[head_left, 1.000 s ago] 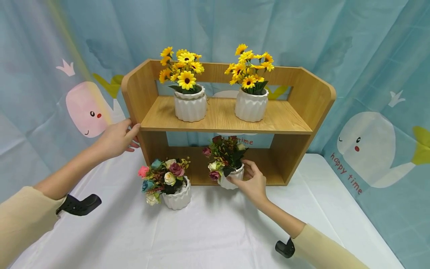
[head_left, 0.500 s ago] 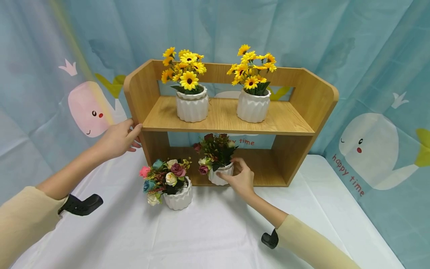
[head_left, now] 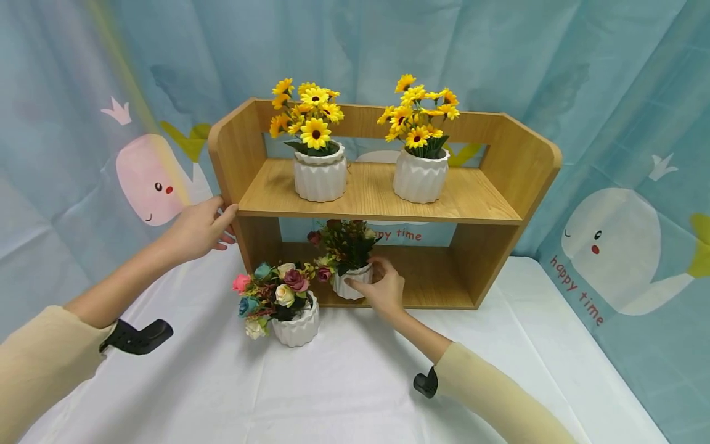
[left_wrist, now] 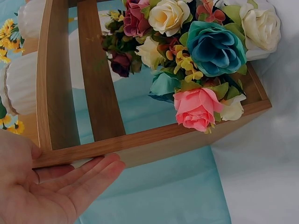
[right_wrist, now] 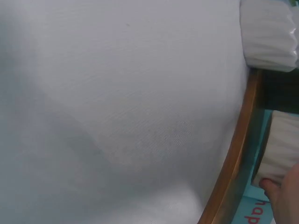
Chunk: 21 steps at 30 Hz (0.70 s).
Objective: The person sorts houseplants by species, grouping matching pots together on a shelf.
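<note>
At the wooden shelf's [head_left: 377, 217] left side panel is my left hand [head_left: 201, 229], thumb at the front edge and fingers along the outer face. The left wrist view shows these fingers [left_wrist: 88, 179] fairly straight against the panel. My right hand [head_left: 383, 288] pinches a white fluted pot [head_left: 350, 282] of dark red and cream artificial roses, upright at the lower tier's front. In the right wrist view the thumb [right_wrist: 269, 186] presses the pot's side. A second pot [head_left: 298, 324], with pink, blue and cream roses [head_left: 280, 295], stands on the cloth in front, leaning left.
Two white pots [head_left: 320, 176] [head_left: 420, 177] of yellow sunflowers stand on the upper tier. White cloth [head_left: 333, 394] covers the table. A blue curtain [head_left: 604, 123] with whale prints hangs behind and at both sides.
My right hand has carried its rose pot left and farther back, to the lower tier near the other roses. My left hand keeps its place on the side panel. The view has shifted slightly.
</note>
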Tool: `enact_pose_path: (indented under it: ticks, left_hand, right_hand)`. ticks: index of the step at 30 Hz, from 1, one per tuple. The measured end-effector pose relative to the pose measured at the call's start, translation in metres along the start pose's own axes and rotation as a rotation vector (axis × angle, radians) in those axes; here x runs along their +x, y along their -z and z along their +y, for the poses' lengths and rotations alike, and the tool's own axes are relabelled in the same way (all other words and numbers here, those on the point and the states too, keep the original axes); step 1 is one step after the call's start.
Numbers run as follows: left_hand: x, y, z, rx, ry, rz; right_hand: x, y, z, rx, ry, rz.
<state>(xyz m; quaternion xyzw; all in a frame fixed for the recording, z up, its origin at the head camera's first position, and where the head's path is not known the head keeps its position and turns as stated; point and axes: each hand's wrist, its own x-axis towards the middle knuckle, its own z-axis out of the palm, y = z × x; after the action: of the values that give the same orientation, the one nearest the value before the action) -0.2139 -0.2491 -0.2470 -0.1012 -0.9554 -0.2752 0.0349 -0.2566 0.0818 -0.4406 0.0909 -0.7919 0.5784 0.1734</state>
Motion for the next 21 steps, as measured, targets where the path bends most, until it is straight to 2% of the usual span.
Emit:
enact_pose_path:
  ticks: [10,16,21]
  left_hand:
    - [0.001,0.0,0.001,0.001,0.002,0.001]
    - [0.001,-0.001,0.0,-0.005,0.0,0.001]
    - [0.001,0.0,-0.002,-0.014,0.0,0.002]
  right_hand:
    - [0.007,-0.017,0.009,0.047,0.035,-0.002]
    - [0.008,-0.024,0.011,0.016,0.037,0.0]
    - [0.005,-0.026,0.011,-0.027,0.018,-0.034]
